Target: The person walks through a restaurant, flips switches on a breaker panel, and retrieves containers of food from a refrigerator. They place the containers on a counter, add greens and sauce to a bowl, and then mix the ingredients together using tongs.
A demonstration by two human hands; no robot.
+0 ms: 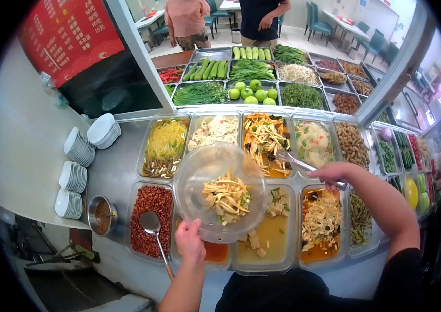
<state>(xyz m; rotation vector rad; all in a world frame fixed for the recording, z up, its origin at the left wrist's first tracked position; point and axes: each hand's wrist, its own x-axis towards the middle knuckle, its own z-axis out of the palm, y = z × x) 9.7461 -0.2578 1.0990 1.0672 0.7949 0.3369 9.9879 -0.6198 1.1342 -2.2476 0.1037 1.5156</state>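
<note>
My left hand [191,241] grips the near rim of a clear plastic bowl [189,179], held above the trays. Inside the bowl lie pale strips [226,193] with tofu-like cubes and green bits beneath them. My right hand [330,174] is closed around metal tongs [304,165]. Their tips reach into a tray of pale strips with carrot and dark pieces [263,130] in orange sauce. Below the bowl, partly covered by it, are a tray of brown cubes in liquid [262,249] and one with orange sauce [216,252].
A serving spoon [150,222] rests on the peanut tray [145,197]. Stacked white plates [74,177] and a metal sauce bowl [102,214] stand left. Vegetable trays [249,93] line the far side behind a window frame [145,52]. Two people [259,21] stand beyond the counter.
</note>
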